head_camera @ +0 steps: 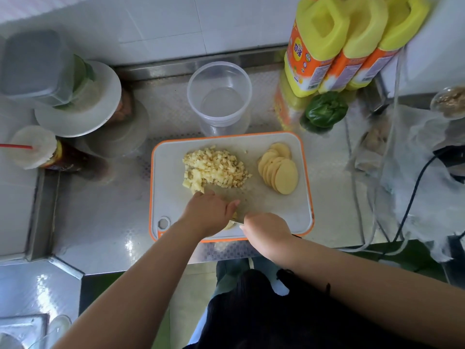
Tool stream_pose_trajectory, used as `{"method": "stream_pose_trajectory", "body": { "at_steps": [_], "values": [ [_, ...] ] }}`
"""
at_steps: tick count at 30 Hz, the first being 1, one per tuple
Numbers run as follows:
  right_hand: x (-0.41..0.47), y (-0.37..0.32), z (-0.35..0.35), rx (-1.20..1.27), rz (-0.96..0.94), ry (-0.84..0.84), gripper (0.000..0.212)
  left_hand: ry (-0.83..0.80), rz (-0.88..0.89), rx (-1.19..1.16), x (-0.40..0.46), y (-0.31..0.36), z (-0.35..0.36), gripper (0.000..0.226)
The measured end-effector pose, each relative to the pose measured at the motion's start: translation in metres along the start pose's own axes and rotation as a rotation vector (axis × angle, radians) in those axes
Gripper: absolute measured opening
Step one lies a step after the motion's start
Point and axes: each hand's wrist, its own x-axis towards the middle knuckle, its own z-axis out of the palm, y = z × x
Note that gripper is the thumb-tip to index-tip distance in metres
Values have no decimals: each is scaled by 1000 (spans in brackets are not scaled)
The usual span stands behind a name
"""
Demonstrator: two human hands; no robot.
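A white cutting board with an orange rim (303, 197) lies on the steel counter. A heap of diced potato (214, 168) covers its middle. A fanned row of potato slices (279, 171) lies at its right. At the board's near edge my left hand (207, 212) holds down a small piece of potato (230, 224), fingers curled over it. My right hand (266, 231) grips a knife (237, 222); only a short bit of blade shows between the hands, the handle hidden in the fist.
A clear plastic tub (219, 96) stands behind the board. Yellow oil jugs (334, 41) and a green pepper (324, 110) are at back right. Plates with a grey box (75, 102) and a cup with a red straw (32, 147) are left. Cables (415, 187) hang right.
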Motion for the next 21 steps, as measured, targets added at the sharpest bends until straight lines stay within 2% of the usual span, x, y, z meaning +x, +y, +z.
{"method": "stream_pose_trajectory", "body": {
  "at_steps": [2, 6, 8, 9, 12, 13, 14, 18, 21],
  "values": [
    [0, 1, -2, 17, -7, 10, 7, 8, 9, 19, 0, -2, 0, 77],
    [-6, 1, -7, 0, -53, 53, 19, -44, -21, 7, 0, 7, -12, 76],
    [-12, 2, -10, 17, -45, 86, 30, 53, -2, -22, -5, 8, -21, 74],
    [-15, 3, -14, 41, -34, 97, 33, 207, 5, -69, -10, 6, -23, 68],
    [-17, 6, -25, 171, -6, 100, 34, 977, -46, -304, -42, -2, -7, 34],
    [-17, 6, -28, 204, -7, 91, 33, 1118, -83, -365, -52, -2, 6, 28],
    [-17, 7, -31, 217, -14, 83, 32, 1144, -110, -400, -59, 2, 21, 26],
    [-17, 2, -28, 138, -46, 55, 31, 913, -84, -431, -64, 15, 74, 22],
    [-16, -2, -25, 105, -57, 29, 30, 822, -123, -440, -56, 17, 86, 20]
  ]
}}
